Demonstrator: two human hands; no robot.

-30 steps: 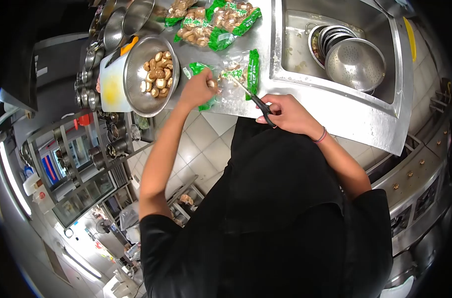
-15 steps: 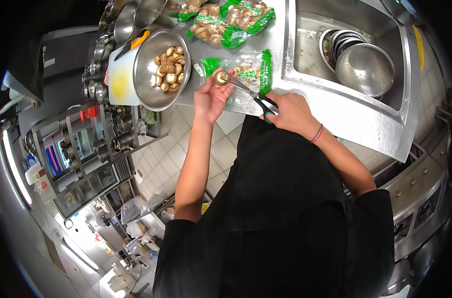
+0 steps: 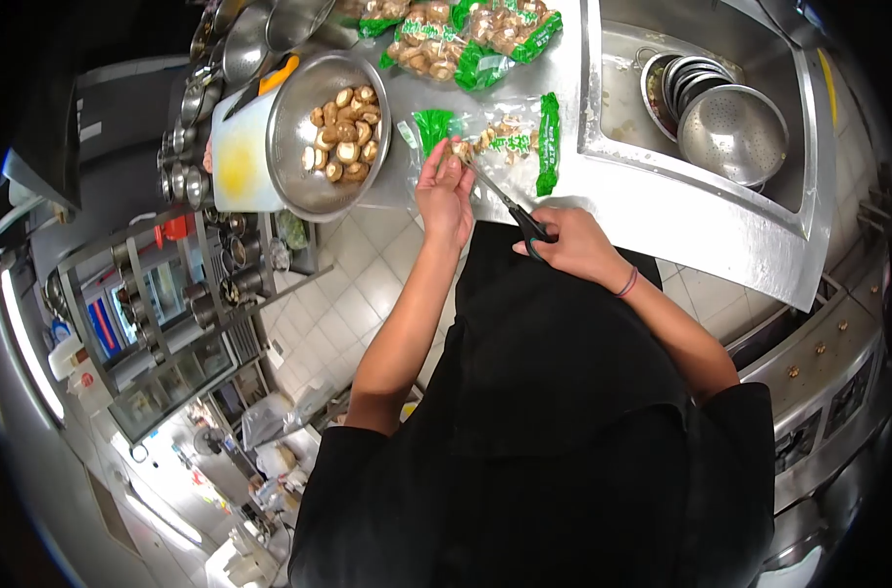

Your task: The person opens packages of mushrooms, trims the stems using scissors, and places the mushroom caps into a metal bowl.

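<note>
My left hand (image 3: 446, 199) holds a mushroom (image 3: 462, 151) at its fingertips, over the near edge of a clear and green plastic bag (image 3: 548, 147). Black-handled scissors (image 3: 520, 218) are gripped in my right hand (image 3: 576, 242), their blades pointing up and left to the mushroom. Small mushroom pieces (image 3: 505, 132) lie on the bag. To the left, a perforated metal colander (image 3: 294, 186) contains several brown mushrooms (image 3: 348, 132). Several filled mushroom bags (image 3: 428, 44) lie beyond it on the steel counter (image 3: 662, 191).
A white cutting board (image 3: 238, 167) with an orange-handled knife (image 3: 279, 74) lies left of the colander. On the right, a sink (image 3: 622, 49) holds an upturned colander (image 3: 732, 135) and stacked bowls. More metal bowls (image 3: 246, 47) stand at the back left.
A mushroom has come into my left hand, which moved from the bag to the scissor tips. Since half a second ago, the mushroom has turned and the scissors point more steeply. The view has shifted.
</note>
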